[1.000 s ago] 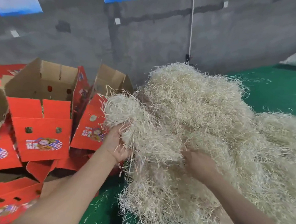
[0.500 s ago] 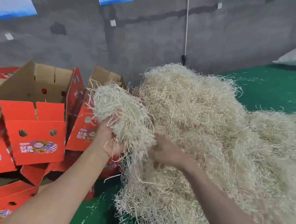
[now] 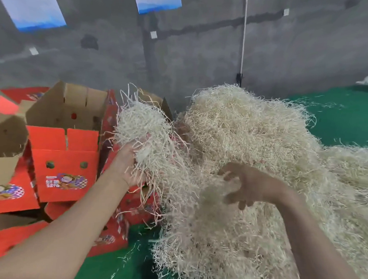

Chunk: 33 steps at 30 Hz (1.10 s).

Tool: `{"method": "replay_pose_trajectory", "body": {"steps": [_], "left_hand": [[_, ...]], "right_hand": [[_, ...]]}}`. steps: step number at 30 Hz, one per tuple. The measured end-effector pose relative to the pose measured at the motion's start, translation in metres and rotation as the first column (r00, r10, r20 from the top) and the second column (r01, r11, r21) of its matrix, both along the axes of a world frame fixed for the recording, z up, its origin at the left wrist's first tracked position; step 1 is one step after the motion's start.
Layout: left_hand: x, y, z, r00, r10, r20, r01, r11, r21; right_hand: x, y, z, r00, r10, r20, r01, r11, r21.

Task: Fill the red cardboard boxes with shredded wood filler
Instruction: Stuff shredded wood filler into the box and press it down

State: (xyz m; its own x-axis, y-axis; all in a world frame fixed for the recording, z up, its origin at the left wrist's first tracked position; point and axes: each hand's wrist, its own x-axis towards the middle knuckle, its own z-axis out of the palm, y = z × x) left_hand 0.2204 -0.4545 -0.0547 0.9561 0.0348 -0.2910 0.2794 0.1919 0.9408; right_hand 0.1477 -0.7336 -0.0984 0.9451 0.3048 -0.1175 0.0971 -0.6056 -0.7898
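A big pale heap of shredded wood filler lies on the green floor, filling the right half of the view. My left hand grips a separate clump of filler, lifted clear of the heap and hanging in front of the red boxes. Loose strands trail down from it. An open red cardboard box with a brown inside stands just left of the clump, flaps up. My right hand hovers over the heap with fingers spread and loosely curled, holding nothing I can make out; it is blurred.
More red boxes lie stacked and tipped at lower left, and another open box stands behind the clump. A grey wall with paper sheets and a hanging rope closes the back. Green floor shows at right.
My left hand has pulled its clump up and left, free of the heap and toward the boxes. My right hand has let go of the filler and drawn back to the right.
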Motion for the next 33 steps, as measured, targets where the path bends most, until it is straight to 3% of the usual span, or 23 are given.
{"method": "replay_pose_trajectory", "body": {"steps": [3, 5, 7, 8, 10, 12, 14, 15, 18, 20, 23, 25, 27, 28, 30, 33], "left_hand": [[-0.025, -0.017, 0.012, 0.977, -0.208, 0.049, 0.211, 0.973, -0.091], [-0.03, -0.022, 0.011, 0.974, -0.216, 0.07, 0.223, 0.97, -0.102], [-0.033, -0.023, 0.008, 0.985, -0.165, 0.049, 0.17, 0.976, -0.138], [-0.036, -0.022, 0.009, 0.993, -0.12, 0.011, 0.121, 0.981, -0.149], [-0.042, -0.015, 0.006, 0.999, -0.009, -0.033, 0.004, 0.988, -0.155], [-0.047, -0.008, 0.003, 0.988, 0.15, -0.023, -0.15, 0.989, 0.007], [-0.051, -0.008, -0.004, 0.999, 0.002, 0.045, -0.006, 0.996, 0.091], [-0.058, -0.012, -0.005, 0.985, -0.164, 0.05, 0.147, 0.959, 0.243], [-0.063, -0.043, -0.014, 0.894, -0.444, -0.069, 0.365, 0.628, 0.687], [-0.064, -0.055, -0.021, 0.83, -0.521, -0.198, 0.464, 0.448, 0.765], [-0.057, -0.054, -0.026, 0.78, -0.474, -0.408, 0.54, 0.18, 0.822], [-0.052, -0.056, -0.023, 0.753, -0.506, -0.42, 0.485, -0.005, 0.875], [-0.05, -0.06, -0.006, 0.839, -0.464, -0.285, 0.269, -0.103, 0.958], [-0.047, -0.061, 0.003, 0.886, -0.436, -0.155, 0.135, -0.079, 0.988], [-0.036, -0.064, 0.014, 0.933, -0.348, 0.092, -0.011, 0.229, 0.973], [-0.03, -0.073, 0.023, 0.935, -0.254, 0.249, -0.064, 0.567, 0.821]], "right_hand": [[0.001, 0.021, 0.022, 0.997, 0.047, 0.063, -0.067, 0.928, 0.367], [0.006, 0.056, -0.001, 0.98, 0.185, -0.069, -0.132, 0.873, 0.47], [0.003, 0.096, -0.038, 0.925, 0.261, -0.277, -0.186, 0.944, 0.271], [0.002, 0.107, -0.057, 0.921, 0.209, -0.33, -0.179, 0.977, 0.119], [0.006, 0.104, -0.087, 0.961, -0.047, -0.273, 0.031, 0.998, -0.062], [0.012, 0.089, -0.089, 0.956, -0.223, -0.189, 0.221, 0.975, -0.03], [0.016, 0.077, -0.081, 0.949, -0.281, -0.146, 0.281, 0.96, -0.025], [0.015, 0.076, -0.076, 0.946, -0.29, -0.144, 0.291, 0.956, -0.015], [0.001, 0.068, -0.062, 0.941, -0.317, -0.122, 0.33, 0.938, 0.107], [-0.009, 0.061, -0.058, 0.905, -0.417, -0.081, 0.425, 0.891, 0.16], [-0.01, 0.06, -0.032, 0.897, -0.437, -0.062, 0.434, 0.847, 0.306], [0.005, 0.063, -0.019, 0.924, -0.383, 0.006, 0.369, 0.893, 0.259], [0.011, 0.064, -0.01, 0.947, -0.312, 0.079, 0.303, 0.947, 0.103], [0.014, 0.063, -0.017, 0.959, -0.267, 0.098, 0.262, 0.963, 0.058], [0.016, 0.059, -0.035, 0.976, -0.201, 0.085, 0.197, 0.979, 0.045], [0.02, 0.054, -0.06, 0.962, -0.258, 0.087, 0.25, 0.964, 0.092]]}}
